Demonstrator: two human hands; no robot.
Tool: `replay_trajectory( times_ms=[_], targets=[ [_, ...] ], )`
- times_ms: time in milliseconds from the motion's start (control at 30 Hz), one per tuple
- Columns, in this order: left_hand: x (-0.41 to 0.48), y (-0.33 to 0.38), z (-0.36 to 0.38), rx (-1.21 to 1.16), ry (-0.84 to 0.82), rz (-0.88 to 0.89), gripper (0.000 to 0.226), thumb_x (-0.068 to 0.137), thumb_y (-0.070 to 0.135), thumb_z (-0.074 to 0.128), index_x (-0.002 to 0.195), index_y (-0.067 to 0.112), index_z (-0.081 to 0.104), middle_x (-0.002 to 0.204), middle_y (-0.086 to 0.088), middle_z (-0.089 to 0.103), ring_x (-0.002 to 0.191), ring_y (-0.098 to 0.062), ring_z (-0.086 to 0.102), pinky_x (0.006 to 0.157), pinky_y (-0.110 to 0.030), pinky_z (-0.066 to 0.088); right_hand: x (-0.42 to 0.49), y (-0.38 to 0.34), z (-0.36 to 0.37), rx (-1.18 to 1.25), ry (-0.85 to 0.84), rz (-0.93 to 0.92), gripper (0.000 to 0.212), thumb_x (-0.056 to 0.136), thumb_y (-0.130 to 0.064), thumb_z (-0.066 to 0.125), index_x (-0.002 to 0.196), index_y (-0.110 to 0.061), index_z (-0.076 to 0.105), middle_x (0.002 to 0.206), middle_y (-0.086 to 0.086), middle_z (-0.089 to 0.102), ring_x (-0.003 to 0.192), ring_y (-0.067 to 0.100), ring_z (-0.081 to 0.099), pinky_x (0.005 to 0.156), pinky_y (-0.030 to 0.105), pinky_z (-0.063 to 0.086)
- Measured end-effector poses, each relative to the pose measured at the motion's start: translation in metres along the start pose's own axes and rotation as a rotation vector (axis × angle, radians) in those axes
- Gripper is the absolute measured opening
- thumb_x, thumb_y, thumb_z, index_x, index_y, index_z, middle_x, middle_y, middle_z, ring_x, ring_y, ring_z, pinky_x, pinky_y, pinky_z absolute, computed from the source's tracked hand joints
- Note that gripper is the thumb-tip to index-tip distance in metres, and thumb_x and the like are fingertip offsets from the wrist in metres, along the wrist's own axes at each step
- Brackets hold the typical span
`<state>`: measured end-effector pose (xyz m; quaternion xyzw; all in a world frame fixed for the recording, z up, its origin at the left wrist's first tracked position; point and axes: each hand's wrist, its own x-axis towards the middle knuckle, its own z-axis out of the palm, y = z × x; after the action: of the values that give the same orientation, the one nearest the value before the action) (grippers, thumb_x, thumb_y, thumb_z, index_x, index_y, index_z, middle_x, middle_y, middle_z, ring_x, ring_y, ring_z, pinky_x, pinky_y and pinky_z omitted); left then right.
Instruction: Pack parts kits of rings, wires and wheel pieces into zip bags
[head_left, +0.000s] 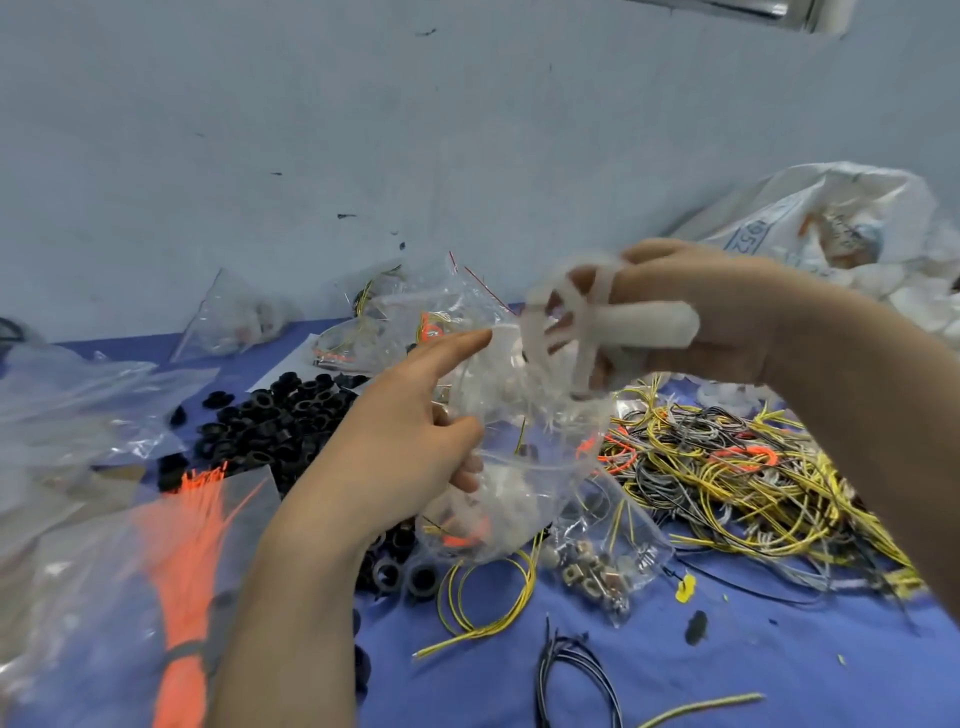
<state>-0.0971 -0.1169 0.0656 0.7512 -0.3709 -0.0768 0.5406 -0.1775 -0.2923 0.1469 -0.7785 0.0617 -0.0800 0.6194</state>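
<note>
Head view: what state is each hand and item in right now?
left hand: grips zip bag.
zip bag: mouth held open, partly filled.
right hand: holds wheel piece.
wheel piece: at bag mouth, not yet inside.
black rings: loose pile.
wires: loose tangle.
</note>
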Motion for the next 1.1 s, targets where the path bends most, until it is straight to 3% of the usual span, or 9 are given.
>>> replay_trajectory(
  times_ms=[100,233,400,533,633,700,867,1000,1100],
  targets=[
    [-0.001,0.002,-0.001,-0.004,0.025,-0.001,0.069,0.085,-0.006,0.048,0.136,0.041,0.048,0.126,0.012,0.054,0.049,-0.009,0.066,0.06,-0.019,0.055,0.004,0.003,0.011,0.429,-0.045,-0.006,0.021,0.093,-0.001,0.04,0.094,-0.003,0.061,0.068,0.014,0.067,0.063,0.025,0.063,0.058,0.046,0.059],
    [-0.001,0.003,-0.001,-0.053,0.003,-0.016,0.065,0.085,-0.005,0.05,0.129,0.043,0.051,0.142,0.016,0.047,0.059,-0.014,0.071,0.074,-0.036,0.058,0.011,0.027,0.036,0.536,-0.089,0.067,0.018,0.091,-0.003,0.045,0.083,-0.008,0.06,0.066,0.005,0.067,0.063,0.015,0.063,0.069,0.052,0.057],
    [0.0,0.002,0.0,-0.086,-0.013,0.003,0.068,0.083,-0.009,0.051,0.135,0.034,0.053,0.144,0.024,0.042,0.061,-0.018,0.07,0.076,-0.04,0.06,0.021,0.046,0.043,0.126,0.201,0.0,0.024,0.085,0.008,0.053,0.086,-0.014,0.063,0.069,0.004,0.066,0.058,0.017,0.056,0.048,0.024,0.042],
    [0.0,0.001,0.003,-0.024,-0.029,-0.021,0.07,0.083,-0.004,0.052,0.143,0.031,0.045,0.145,0.023,0.038,0.057,-0.014,0.069,0.068,-0.024,0.059,0.022,0.045,0.033,-0.674,0.185,-0.108,0.031,0.083,-0.001,0.048,0.102,-0.026,0.052,0.074,0.007,0.059,0.06,0.022,0.049,0.055,0.032,0.042],
    [-0.001,0.004,0.005,-0.002,-0.062,-0.033,0.068,0.085,-0.003,0.051,0.142,0.034,0.044,0.145,0.029,0.035,0.056,-0.012,0.067,0.078,-0.039,0.059,0.019,0.038,0.036,-1.122,0.13,-0.104,0.037,0.082,-0.01,0.059,0.111,-0.022,0.038,0.081,0.008,0.057,0.077,0.029,0.059,0.066,0.038,0.052],
    [-0.002,0.006,0.005,0.024,-0.065,-0.037,0.069,0.086,-0.002,0.051,0.143,0.036,0.042,0.145,0.03,0.034,0.06,-0.012,0.07,0.079,-0.039,0.059,0.02,0.033,0.041,-1.23,0.103,-0.097,0.044,0.081,-0.014,0.063,0.111,-0.016,0.031,0.077,0.007,0.049,0.075,0.031,0.055,0.061,0.035,0.047],
    [-0.005,0.01,0.003,0.077,-0.027,-0.012,0.071,0.086,-0.004,0.049,0.143,0.038,0.042,0.146,0.032,0.033,0.058,-0.009,0.07,0.056,-0.009,0.048,0.019,0.01,0.035,-1.187,0.046,-0.007,0.052,0.079,-0.02,0.069,0.102,-0.013,0.023,0.078,0.006,0.05,0.061,0.024,0.052,0.046,0.027,0.037],
    [-0.006,0.015,0.005,0.109,-0.03,0.035,0.072,0.084,-0.006,0.048,0.142,0.037,0.042,0.145,0.034,0.031,0.047,-0.006,0.062,0.06,-0.013,0.053,0.013,0.021,0.045,-1.396,0.227,-0.162,0.047,0.081,-0.015,0.066,0.097,-0.014,0.022,0.068,0.002,0.034,0.052,0.018,0.033,0.044,0.029,0.02],
    [-0.006,0.016,0.008,0.136,-0.032,0.041,0.071,0.086,-0.006,0.048,0.143,0.036,0.041,0.144,0.035,0.03,0.045,-0.006,0.06,0.061,-0.013,0.053,0.012,0.028,0.046,-1.399,0.189,-0.179,0.052,0.079,-0.017,0.07,0.097,-0.015,0.021,0.068,0.002,0.035,0.052,0.019,0.035,0.044,0.03,0.024]
  ],
)
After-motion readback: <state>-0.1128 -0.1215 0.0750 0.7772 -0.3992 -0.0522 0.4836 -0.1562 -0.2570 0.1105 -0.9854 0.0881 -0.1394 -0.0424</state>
